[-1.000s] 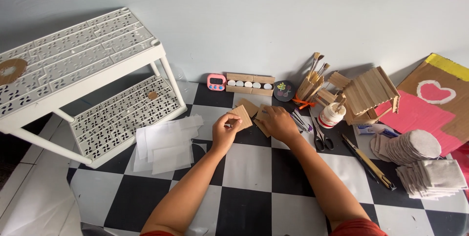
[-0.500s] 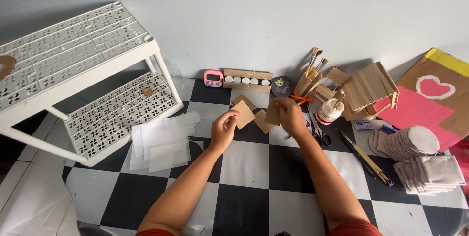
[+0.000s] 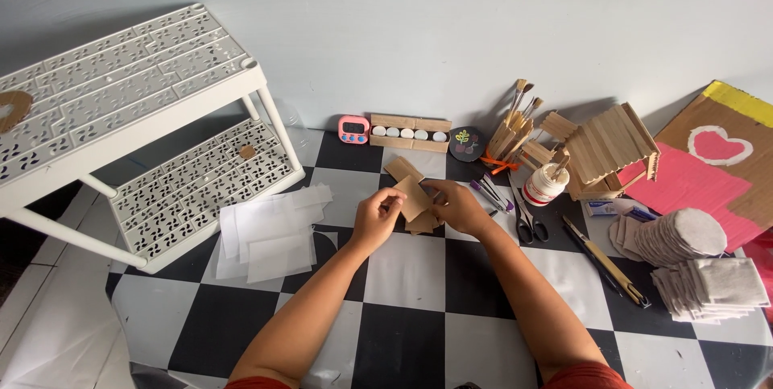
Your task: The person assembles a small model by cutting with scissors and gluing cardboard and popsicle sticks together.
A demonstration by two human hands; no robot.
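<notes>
Both hands meet over the checkered floor (image 3: 403,276). Left hand (image 3: 375,217) and right hand (image 3: 457,205) each pinch one side of a flat panel (image 3: 413,196) of wooden sticks, fingers closed on its edges, panel tilted and raised just above the floor. A second panel (image 3: 403,168) lies flat just behind it; more wood pieces (image 3: 423,223) sit under the hands.

Left of the hands: white paper sheets (image 3: 270,232), next to a white perforated shelf (image 3: 121,107). Behind: pink timer (image 3: 353,129), stick tray (image 3: 410,133) of white discs. Right: brush holder (image 3: 512,133), glue bottle (image 3: 545,185), stick house (image 3: 605,151), scissors (image 3: 527,220), stacked grey pads (image 3: 684,256).
</notes>
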